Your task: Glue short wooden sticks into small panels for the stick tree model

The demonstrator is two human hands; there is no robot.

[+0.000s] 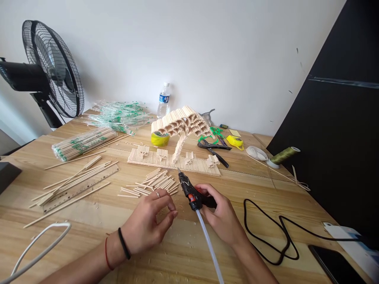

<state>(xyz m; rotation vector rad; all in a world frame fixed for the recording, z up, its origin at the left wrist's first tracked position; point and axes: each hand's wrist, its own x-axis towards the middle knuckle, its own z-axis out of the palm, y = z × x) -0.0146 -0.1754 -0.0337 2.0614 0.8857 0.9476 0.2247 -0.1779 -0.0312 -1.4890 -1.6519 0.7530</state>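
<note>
A black hot glue gun (189, 191) with a long clear glue stick (209, 240) in its back end is held in my right hand (220, 215), the fingers wrapped round its handle. Its nozzle points away from me, close to the front edge of a model built of thin wooden sticks. That model has a flat stick base (198, 167), a slanted post and a stepped roof-like top (177, 121). My left hand (151, 221) is beside the gun with fingers curled and thumb near the index finger; no object shows in it. Short cut sticks (158, 181) lie just beyond it.
Long sticks and a clear ruler (83, 187) lie at left, near a bundle of sticks (84, 144) and plastic wrappers (118, 116). Behind stand a fan (53, 71), a water bottle (163, 100) and yellow tape (160, 139). Pliers (214, 149), a black cord (281, 225) and a phone (336, 266) are right.
</note>
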